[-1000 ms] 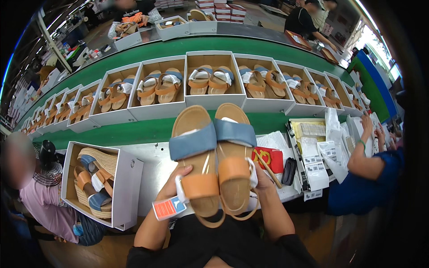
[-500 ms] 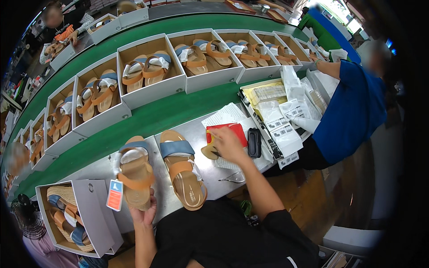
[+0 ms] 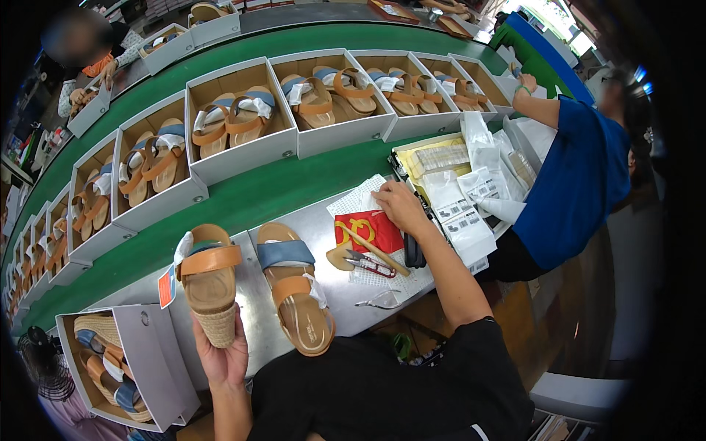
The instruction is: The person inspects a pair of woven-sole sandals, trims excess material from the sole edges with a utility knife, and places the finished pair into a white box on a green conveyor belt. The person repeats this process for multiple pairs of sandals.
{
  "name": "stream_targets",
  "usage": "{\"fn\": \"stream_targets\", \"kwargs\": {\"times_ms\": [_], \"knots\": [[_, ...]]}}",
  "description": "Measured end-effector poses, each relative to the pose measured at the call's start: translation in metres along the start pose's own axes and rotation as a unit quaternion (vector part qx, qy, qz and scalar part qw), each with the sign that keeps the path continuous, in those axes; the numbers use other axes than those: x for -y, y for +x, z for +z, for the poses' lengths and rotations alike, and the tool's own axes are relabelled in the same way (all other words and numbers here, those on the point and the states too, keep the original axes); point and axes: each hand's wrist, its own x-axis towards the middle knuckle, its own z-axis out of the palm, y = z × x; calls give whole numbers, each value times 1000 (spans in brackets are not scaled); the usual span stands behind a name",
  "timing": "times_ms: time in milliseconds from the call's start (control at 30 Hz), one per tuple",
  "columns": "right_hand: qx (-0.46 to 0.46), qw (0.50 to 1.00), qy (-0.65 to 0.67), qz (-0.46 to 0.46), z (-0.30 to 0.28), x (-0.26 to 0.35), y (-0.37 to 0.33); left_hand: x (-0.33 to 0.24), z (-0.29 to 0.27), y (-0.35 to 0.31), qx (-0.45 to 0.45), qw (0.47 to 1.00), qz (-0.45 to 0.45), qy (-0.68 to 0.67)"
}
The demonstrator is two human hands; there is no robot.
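My left hand (image 3: 220, 351) grips a sandal (image 3: 211, 283) by its woven wedge heel. The sandal is tilted heel down, with a tan strap, a blue strap and white wrapping; an orange and blue hang tag (image 3: 168, 287) dangles beside it. Its mate (image 3: 294, 287) lies sole down on the metal table (image 3: 250, 360). My right hand (image 3: 401, 208) is over white dotted sheets (image 3: 359, 198), thumb and fingertips pinched together at their edge; what they hold is too small to make out. Under that wrist lie a red cloth (image 3: 390, 229), a wooden stick (image 3: 364, 241) and thread snips (image 3: 371, 265).
Open white shoeboxes (image 3: 243, 147) with sandals line the green belt (image 3: 243, 198). Another box (image 3: 158, 353) of sandals stands at lower left. A tray of papers and label bags (image 3: 456, 220) sits at right, beside a co-worker in blue (image 3: 581, 176). Another person (image 3: 95, 66) works across the belt.
My left hand has tilted the sandal up, showing its woven heel. My right hand has moved from the tools and red cloth, up and right to the dotted sheets.
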Motion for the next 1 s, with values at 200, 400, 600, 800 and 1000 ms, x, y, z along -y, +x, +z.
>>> {"fn": "stream_targets", "kwargs": {"times_ms": [200,400,600,800,1000], "knots": [[-29,998,37,-29,1,-4,-1,2,14,-5,8,1000,-1,5],[-36,997,60,-22,0,-7,-3,2,26,-8,10,1000,-17,-6],[-42,995,83,45,1,3,-3,0,24,-12,63,997,-32,-29],[-80,989,76,98,19,2,0,6,37,-14,61,998,-31,4],[-119,983,46,131,26,11,-1,4,53,-23,53,996,-59,29]]}}
